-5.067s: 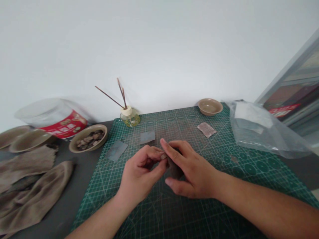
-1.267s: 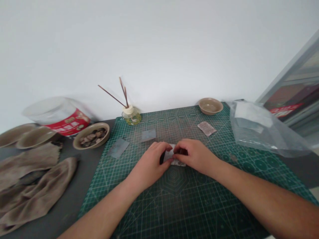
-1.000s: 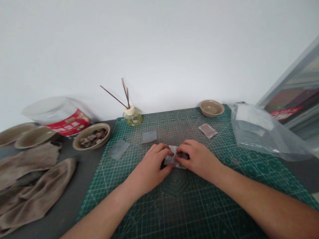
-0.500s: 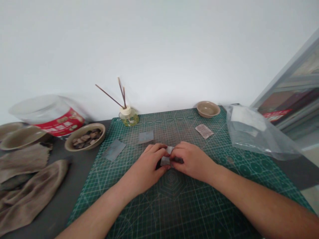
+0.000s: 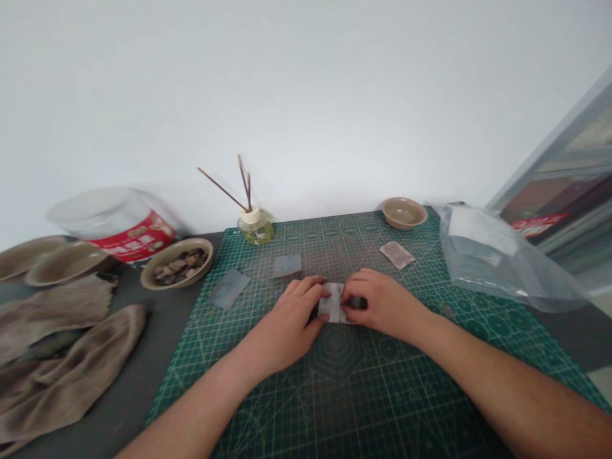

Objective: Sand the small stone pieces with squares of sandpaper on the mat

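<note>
Both hands meet at the middle of a green cutting mat (image 5: pixel 363 389). My left hand (image 5: pixel 291 322) pinches the left edge of a small pale grey sheet (image 5: pixel 333 305) that lies on the mat. My right hand (image 5: pixel 382 305) presses a small dark piece (image 5: pixel 359 303) against the sheet's right side; most of that piece is hidden under the fingers.
Two grey sheets (image 5: pixel 229 288) (image 5: pixel 287 264) and a pinkish one (image 5: pixel 397 254) lie farther back on the mat. A reed diffuser (image 5: pixel 255 227), a bowl of stones (image 5: pixel 176 268), an empty bowl (image 5: pixel 404 211), a red-labelled tub (image 5: pixel 117 223), brown cloths (image 5: pixel 62 363) and a plastic bag (image 5: pixel 497 255) surround it.
Five seconds ago my hands held the dark piece above the mat. Since then they have come down onto the pale sheet. Over the last second only the fingers shifted slightly.
</note>
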Motion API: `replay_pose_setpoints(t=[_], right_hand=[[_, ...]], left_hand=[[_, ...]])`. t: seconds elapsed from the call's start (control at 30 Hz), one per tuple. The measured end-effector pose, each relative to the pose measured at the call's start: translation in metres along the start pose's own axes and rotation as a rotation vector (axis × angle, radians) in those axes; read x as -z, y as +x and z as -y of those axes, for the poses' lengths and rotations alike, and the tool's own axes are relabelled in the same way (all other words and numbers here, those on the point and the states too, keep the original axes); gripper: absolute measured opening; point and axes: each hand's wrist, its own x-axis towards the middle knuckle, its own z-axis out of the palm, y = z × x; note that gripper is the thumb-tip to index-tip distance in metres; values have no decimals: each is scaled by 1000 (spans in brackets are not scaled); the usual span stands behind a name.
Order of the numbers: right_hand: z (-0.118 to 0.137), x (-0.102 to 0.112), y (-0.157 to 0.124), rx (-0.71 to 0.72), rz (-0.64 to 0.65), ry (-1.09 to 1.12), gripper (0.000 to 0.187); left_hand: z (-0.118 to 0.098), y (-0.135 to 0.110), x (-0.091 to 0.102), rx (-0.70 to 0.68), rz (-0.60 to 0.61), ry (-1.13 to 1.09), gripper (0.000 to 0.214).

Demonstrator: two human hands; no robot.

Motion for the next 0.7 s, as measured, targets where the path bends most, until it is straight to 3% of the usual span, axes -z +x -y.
replay_pose_setpoints(t=[0.2, 0.4, 0.57, 0.7], right_hand=[[1, -7, 5, 61, 13, -53, 3], [3, -5, 0, -13, -8, -73, 5], [6, -7, 0, 42, 21, -56, 5], [4, -8, 0, -49, -18, -102, 3]], left_hand=[[1, -2, -1, -14, 27, 25, 28], [1, -2, 1, -17, 33, 13, 32], [1, -2, 2, -19, 21, -2, 31], [1, -1, 1, -16, 19, -9, 33]])
